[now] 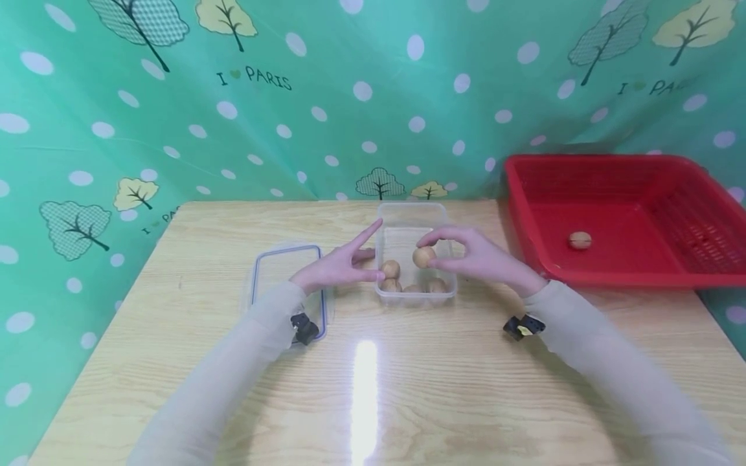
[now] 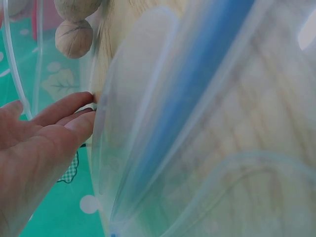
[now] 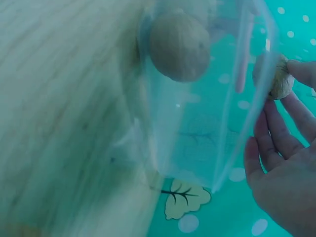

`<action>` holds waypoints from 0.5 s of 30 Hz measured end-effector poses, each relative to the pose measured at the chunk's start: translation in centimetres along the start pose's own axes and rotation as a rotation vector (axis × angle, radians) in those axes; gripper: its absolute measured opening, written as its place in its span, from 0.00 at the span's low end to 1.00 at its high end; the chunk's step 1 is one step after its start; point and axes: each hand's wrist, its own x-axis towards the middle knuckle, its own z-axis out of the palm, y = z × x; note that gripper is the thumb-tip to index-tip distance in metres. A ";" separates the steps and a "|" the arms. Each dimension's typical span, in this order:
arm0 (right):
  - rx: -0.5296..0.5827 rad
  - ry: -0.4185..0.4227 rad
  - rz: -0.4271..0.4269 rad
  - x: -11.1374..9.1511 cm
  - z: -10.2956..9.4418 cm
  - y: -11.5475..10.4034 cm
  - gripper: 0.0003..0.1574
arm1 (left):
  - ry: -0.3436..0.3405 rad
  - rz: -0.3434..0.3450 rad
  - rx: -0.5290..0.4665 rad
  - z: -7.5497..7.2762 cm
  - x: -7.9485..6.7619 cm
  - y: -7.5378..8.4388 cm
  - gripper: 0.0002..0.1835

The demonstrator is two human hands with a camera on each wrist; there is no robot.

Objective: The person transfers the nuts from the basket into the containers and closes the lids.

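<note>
In the head view, a clear plastic container (image 1: 415,296) stands mid-table with several walnuts (image 1: 390,269) along its near end. My right hand (image 1: 478,257) pinches one walnut (image 1: 423,257) between thumb and fingers, over the container's opening. That held walnut (image 3: 282,79) appears beyond the clear wall in the right wrist view. At the container's left side, my left hand (image 1: 340,264) rests with spread fingers, its thumb touching the rim near the walnuts. The left wrist view shows these fingers (image 2: 64,108) extended against the container's side.
A clear lid (image 1: 288,249) with a blue seal lies left of the container, partly under the left forearm. At the right, a red plastic basket (image 1: 618,278) holds a single walnut (image 1: 579,241). Behind the wooden table (image 1: 443,388) hangs a green patterned cloth (image 1: 326,77).
</note>
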 end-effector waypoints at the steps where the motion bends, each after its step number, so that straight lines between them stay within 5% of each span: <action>1: 0.007 -0.011 0.001 0.1 0.2 0.0 0.21 | 0.000 0.003 -0.003 0.0 0.0 0.0 0.56; 7: -0.018 -0.050 -0.067 0.7 1.3 0.4 0.20 | 0.003 0.010 -0.009 -0.1 0.1 -0.3 0.56; 15: -0.212 -0.013 -0.194 1.3 2.7 1.3 0.18 | 0.001 -0.013 -0.016 0.0 0.1 -0.3 0.56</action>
